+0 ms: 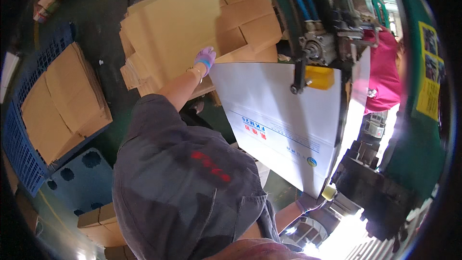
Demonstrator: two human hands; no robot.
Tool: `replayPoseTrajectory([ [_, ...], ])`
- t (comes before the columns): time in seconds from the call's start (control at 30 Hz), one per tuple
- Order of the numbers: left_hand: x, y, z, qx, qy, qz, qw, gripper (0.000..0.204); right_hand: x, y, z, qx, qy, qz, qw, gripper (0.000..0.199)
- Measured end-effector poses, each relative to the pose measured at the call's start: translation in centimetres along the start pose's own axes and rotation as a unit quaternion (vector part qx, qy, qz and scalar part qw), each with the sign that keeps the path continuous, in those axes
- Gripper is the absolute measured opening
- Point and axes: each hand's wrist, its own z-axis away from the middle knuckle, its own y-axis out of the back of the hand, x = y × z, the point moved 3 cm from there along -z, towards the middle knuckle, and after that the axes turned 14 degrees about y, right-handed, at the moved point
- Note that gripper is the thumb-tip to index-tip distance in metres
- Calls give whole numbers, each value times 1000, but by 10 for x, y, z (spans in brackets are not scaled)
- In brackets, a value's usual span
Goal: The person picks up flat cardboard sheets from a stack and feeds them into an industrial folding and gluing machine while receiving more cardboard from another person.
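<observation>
The left hand, in a purple glove, is stretched out far across the scene and lies flat, fingers extended, on the top sheet of the stack of flattened brown cardboard. It presses on the cardboard's near edge; I can't tell whether the fingertips curl under a sheet. That stack sits at the far side, left of the machine with its blue hoses and a yellow block. Just to the right of the hand, touching the stack's near corner, is the big white carton, tilted, with its far edge up under the machine. The right hand is low at the near right, tucked under the bottom corner of the white carton; the fingers are mostly hidden, so how far they close I can't tell. On the left, a blue plastic crate holds more brown cardboard, well apart from both hands. Someone in a pink top stands at the far right beyond the machine.
</observation>
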Motion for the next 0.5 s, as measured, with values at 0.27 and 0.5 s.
replayPoseTrajectory([
  [0.27, 171, 109, 272, 137, -581, 22, 802, 44, 16, 72, -28, 37, -73, -128, 988, 45],
  [0.5, 294, 95, 403, 112, -780, -224, 574, 62, 38, 75, -31, -11, -27, -140, 990, 36],
])
